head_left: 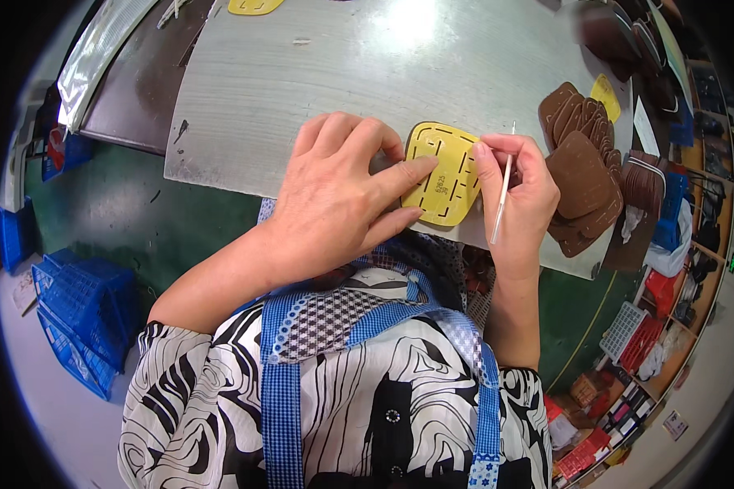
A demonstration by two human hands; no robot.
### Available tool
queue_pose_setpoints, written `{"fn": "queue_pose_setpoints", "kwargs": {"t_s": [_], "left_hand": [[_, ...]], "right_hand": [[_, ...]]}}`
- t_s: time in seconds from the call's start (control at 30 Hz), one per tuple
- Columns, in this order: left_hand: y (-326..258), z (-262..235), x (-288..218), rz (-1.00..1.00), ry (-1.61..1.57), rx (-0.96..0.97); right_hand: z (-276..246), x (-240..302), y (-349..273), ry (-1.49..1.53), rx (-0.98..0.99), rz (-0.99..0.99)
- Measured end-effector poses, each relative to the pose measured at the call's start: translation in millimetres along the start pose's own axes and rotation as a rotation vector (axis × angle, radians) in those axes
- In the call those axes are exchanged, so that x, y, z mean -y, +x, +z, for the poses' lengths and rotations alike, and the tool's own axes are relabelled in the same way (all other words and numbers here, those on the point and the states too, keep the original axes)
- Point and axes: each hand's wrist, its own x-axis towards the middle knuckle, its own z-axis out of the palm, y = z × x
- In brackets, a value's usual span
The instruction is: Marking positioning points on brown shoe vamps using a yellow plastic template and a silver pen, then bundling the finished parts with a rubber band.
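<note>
A yellow rounded template [442, 189] with dashed slots lies at the near edge of the grey board. A thin dark rim shows along its left and top edges; what lies beneath is mostly hidden. My left hand [334, 183] presses on its left side, index finger on top and thumb at the lower left edge, the other fingers curled. At the right edge, my right hand [518, 191] pinches the template's corner between thumb and index finger. A thin white pen-like stick [502, 200] is also held in that hand, pointing up and away.
Brown cut pieces [583, 175] are piled at the right of the board [318, 73], with another yellow template [605, 96] behind them. A yellow piece [253, 5] sits at the far left. Blue plastic crates [86, 314] stand on the floor at left; loaded shelves [677, 326] line the right.
</note>
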Motion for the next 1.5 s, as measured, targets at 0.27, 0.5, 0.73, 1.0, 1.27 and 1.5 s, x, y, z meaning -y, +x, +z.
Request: {"fn": "queue_pose_setpoints", "kwargs": {"t_s": [0.27, 0.5, 0.73, 1.0, 1.27, 1.5], "left_hand": [[1, 0, 1, -0.014, 0.014, 0.031], [1, 1, -1, -0.02, 0.073, 0.041], [3, 2, 2, 0.006, 0.104, 0.078], [3, -1, 1, 0.005, 0.109, 0.044], [4, 0, 0, 0.004, 0.114, 0.036], [6, 0, 0, 0.007, 0.118, 0.047]], "right_hand": [[-1, 0, 1, -0.218, 0.014, -0.136], [-22, 16, 13, 0.155, 0.076, -0.059], [11, 21, 20, 0.03, 0.332, -0.172], [-15, 5, 4, -0.276, 0.086, -0.216], [-17, 15, -4, 0.046, 0.056, -0.108], [17, 14, 18, -0.045, 0.118, -0.32]]}}
